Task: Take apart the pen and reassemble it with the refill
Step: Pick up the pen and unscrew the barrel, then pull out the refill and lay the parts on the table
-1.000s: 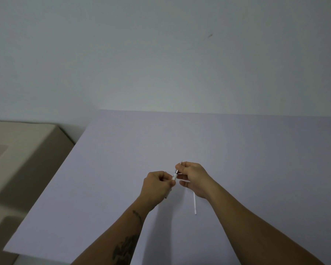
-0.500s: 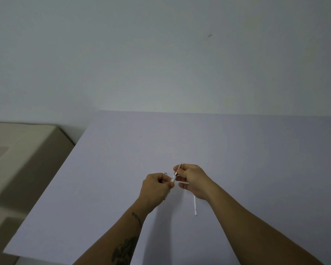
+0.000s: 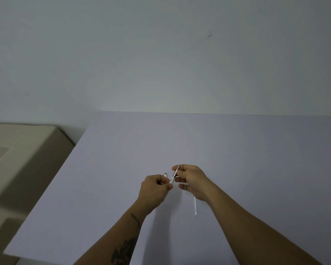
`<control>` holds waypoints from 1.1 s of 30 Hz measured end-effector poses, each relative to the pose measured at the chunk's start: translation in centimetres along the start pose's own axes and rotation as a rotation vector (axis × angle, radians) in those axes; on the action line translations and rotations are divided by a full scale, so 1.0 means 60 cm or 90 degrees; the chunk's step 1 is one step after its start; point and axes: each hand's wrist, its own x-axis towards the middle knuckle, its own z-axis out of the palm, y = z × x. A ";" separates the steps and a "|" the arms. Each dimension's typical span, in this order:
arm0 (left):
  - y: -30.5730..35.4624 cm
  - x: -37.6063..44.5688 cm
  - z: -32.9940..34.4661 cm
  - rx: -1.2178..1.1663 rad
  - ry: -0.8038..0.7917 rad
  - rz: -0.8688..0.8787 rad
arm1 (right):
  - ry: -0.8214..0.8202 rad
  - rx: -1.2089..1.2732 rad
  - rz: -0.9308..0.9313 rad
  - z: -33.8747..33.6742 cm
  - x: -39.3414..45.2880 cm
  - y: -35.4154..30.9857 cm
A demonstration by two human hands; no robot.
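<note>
Left hand point(image 3: 154, 185) fingers pinch pen barrel point(image 3: 171, 181); right hand point(image 3: 192, 179) fingers pinch its metal tip point(image 3: 176, 170). Tiny parts may slip; spare refill point(image 3: 195, 206) could roll off bench point(image 3: 237, 150).

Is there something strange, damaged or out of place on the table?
Nothing stands out. Both hands, left and right, hold small pen parts above the table. A thin white tube shows below the right hand; no spill or damage visible.
</note>
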 end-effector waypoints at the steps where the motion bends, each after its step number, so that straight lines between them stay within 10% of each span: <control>1: -0.001 0.001 0.000 0.001 0.001 -0.002 | -0.007 0.003 0.001 0.000 -0.001 0.000; 33: -0.027 0.013 -0.020 0.031 0.002 -0.004 | 0.021 0.017 0.017 0.023 0.015 -0.001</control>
